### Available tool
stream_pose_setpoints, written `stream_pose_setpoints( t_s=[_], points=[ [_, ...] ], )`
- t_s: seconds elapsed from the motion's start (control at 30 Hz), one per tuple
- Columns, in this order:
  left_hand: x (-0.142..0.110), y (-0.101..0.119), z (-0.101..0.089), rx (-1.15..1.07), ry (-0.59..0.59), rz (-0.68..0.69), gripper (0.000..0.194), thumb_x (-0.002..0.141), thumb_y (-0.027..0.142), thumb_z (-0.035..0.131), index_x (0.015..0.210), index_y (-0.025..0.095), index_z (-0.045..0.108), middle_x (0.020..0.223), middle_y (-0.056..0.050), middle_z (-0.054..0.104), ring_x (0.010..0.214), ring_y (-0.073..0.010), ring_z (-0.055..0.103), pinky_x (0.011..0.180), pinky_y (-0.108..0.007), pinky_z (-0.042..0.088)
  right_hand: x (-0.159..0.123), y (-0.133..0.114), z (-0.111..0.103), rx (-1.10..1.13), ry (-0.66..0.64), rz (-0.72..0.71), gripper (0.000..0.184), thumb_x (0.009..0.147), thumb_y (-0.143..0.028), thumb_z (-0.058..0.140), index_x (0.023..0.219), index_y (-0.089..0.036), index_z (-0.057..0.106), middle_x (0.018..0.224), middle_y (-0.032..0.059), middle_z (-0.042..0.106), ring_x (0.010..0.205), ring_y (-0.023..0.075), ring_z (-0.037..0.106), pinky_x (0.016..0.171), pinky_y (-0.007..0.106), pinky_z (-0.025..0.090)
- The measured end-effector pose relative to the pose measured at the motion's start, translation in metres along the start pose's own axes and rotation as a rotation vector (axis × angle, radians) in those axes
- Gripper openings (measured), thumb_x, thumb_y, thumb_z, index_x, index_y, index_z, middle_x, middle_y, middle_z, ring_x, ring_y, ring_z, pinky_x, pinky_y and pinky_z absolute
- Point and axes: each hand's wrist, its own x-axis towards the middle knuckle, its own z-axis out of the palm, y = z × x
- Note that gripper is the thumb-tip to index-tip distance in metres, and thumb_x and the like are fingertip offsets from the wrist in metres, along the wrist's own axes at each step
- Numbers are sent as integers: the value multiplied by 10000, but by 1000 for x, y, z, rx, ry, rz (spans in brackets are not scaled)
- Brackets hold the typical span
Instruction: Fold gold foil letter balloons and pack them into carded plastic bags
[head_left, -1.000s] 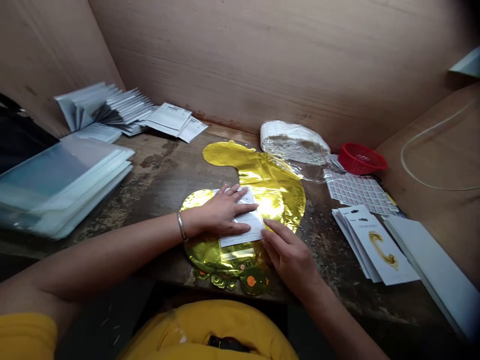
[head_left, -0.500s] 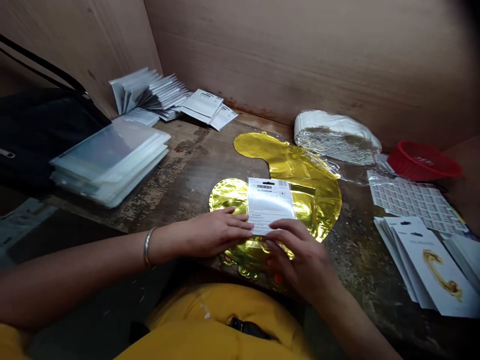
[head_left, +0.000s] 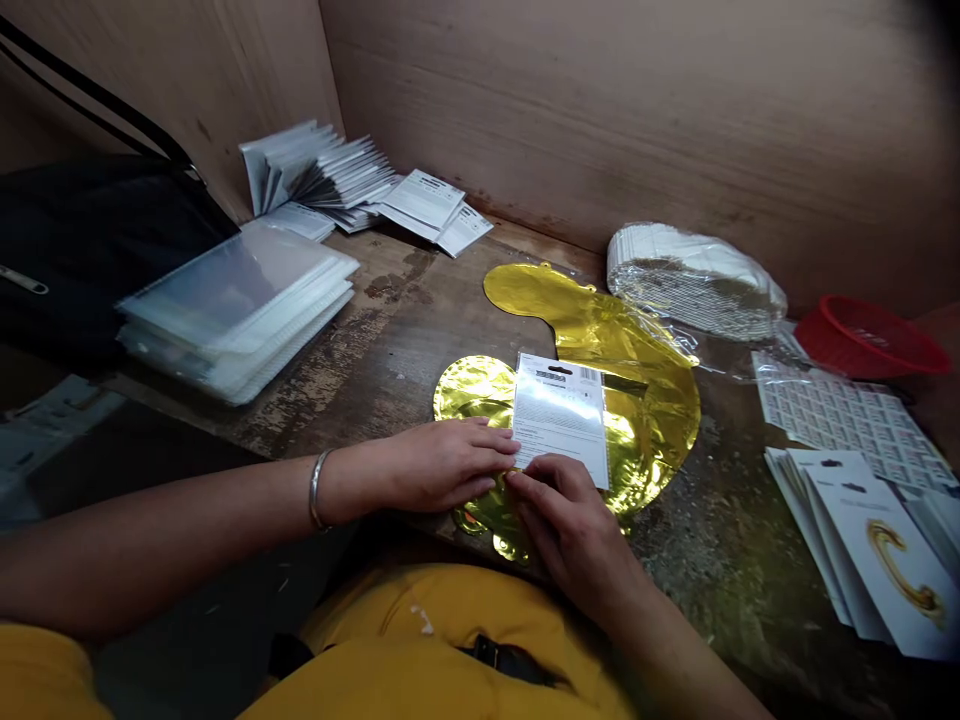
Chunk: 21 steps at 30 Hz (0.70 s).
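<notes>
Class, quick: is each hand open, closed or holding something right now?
Left hand: open, fingers over the gold foil beside the white card.
Right hand: fingers bent by the card's lower edge; grip cannot be told.

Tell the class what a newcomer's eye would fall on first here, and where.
Probably the shiny, curved gold foil shape, lying flat centrally on the worn brown wooden table. A white printed rectangular card stands out on top of it, with the left hand and right hand at its near end. At the back right, a round red plastic basket also draws the eye.
</notes>
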Motion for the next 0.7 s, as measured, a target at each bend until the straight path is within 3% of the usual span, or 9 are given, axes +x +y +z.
stream_pose_setpoints(
  t_s=[0.1,0.27,0.4,0.5,0.7],
  points=[
    [1,2,-1,-13,6,-12,321,933,175,521,1248,168,581,1301,-101,615,1269,-239,524,1125,-438,352,-1,-1,1,19,-7,8,220,902,-62,526,1066,-170,622,1075,103,527,1031,219,492,865,367,471],
    [1,5,-3,-16,7,-41,319,929,163,515,1242,164,577,1283,-104,628,1268,-240,527,1142,-483,300,-3,-9,2,16,-8,6,288,901,-49,528,1156,-168,588,1124,112,520,1076,225,476,903,378,456],
    [2,6,-4,-14,8,-61,306,922,150,513,1218,161,589,1284,-96,629,1265,-235,530,1154,-491,264,0,-14,-7,32,-23,-22,176,897,-36,525,950,-176,618,1021,85,547,1026,223,483,860,373,449],
    [3,7,-4,-15,7,-61,295,921,142,507,1199,177,600,1292,-88,624,1256,-225,537,1143,-484,281,9,-9,-13,-53,46,4,141,894,-69,550,961,-170,620,955,82,570,948,226,492,811,385,453],
    [3,6,-3,-13,26,-41,293,922,139,497,1198,169,590,1286,-90,628,1228,-216,558,1135,-471,284,26,2,-4,-24,-45,26,107,876,-98,577,924,-172,639,937,84,578,921,236,500,790,392,469]
  ],
)
